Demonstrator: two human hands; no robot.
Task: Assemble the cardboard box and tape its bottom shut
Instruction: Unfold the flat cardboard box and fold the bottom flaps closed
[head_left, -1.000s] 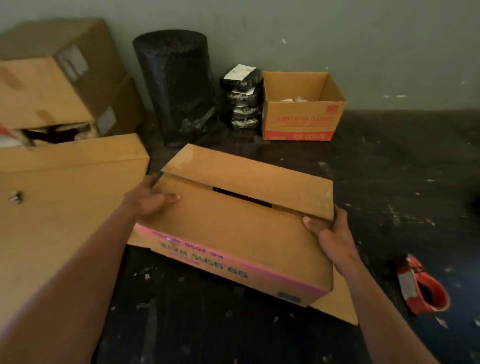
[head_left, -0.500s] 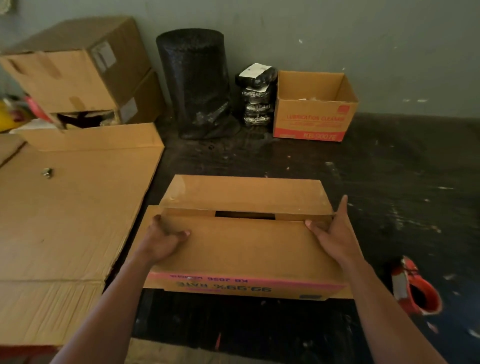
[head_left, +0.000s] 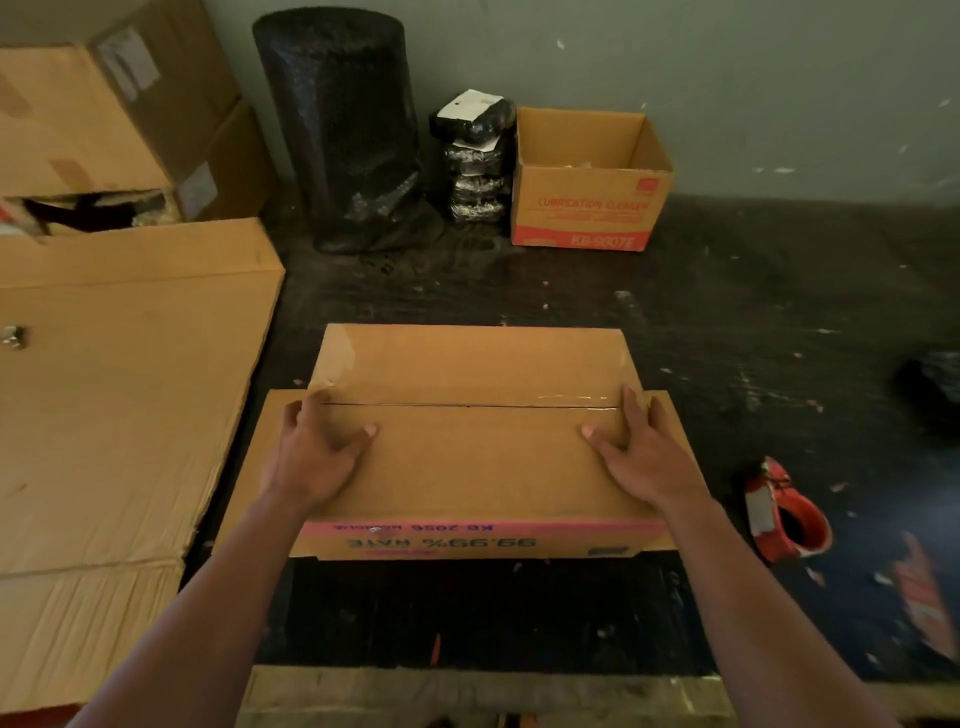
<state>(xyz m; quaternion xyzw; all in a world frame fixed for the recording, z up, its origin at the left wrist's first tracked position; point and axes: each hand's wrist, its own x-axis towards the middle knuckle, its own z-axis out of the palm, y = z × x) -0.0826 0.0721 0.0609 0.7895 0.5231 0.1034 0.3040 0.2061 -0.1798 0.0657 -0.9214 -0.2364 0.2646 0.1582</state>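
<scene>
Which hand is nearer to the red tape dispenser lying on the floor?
Right. The right hand presses the right end of the box, with the tape dispenser on the floor to its right. The left hand presses the left end, the whole box away.

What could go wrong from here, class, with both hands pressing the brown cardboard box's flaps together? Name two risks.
1. The red tape dispenser lies aside, in neither hand; when the right hand or left hand lifts to fetch it, the flaps of the brown cardboard box may spring apart.
2. Glossy old clear tape along the seam may weaken fresh tape's hold.
</scene>
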